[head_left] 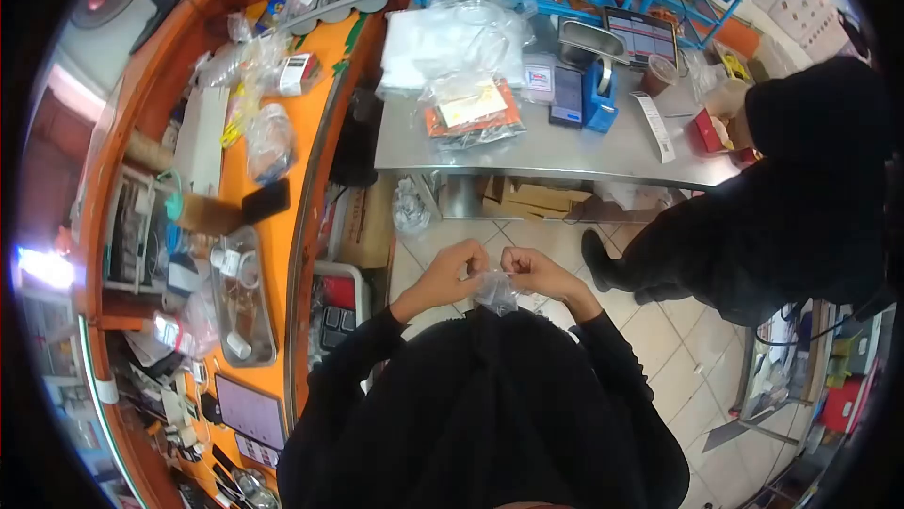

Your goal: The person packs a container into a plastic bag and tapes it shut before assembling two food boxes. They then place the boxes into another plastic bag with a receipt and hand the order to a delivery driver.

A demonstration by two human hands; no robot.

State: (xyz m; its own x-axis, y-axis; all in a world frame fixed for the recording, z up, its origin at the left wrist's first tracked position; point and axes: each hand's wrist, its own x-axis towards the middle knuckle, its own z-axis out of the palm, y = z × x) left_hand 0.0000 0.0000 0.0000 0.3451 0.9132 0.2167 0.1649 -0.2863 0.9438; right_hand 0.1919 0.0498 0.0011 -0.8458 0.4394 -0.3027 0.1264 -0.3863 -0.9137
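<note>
Close in front of my body, a small clear plastic bag [496, 294] hangs between my two hands. My left hand [455, 271] has its fingers curled and pinches the bag's top edge from the left. From the right, my right hand [539, 274] grips the same edge between thumb and curled fingers. The two hands are a short gap apart, and the lower end of the bag rests near my black clothing. What the bag contains, if anything, is hidden by its creases.
Ahead stands a metal table [565, 153] with a packet in clear plastic [471, 113], white plastic bags [452, 46], a phone [566, 95] and a blue tape dispenser [601, 99]. An orange counter [299, 165] with a metal tray [247, 297] runs along the left. A person in black [753, 208] stands at right.
</note>
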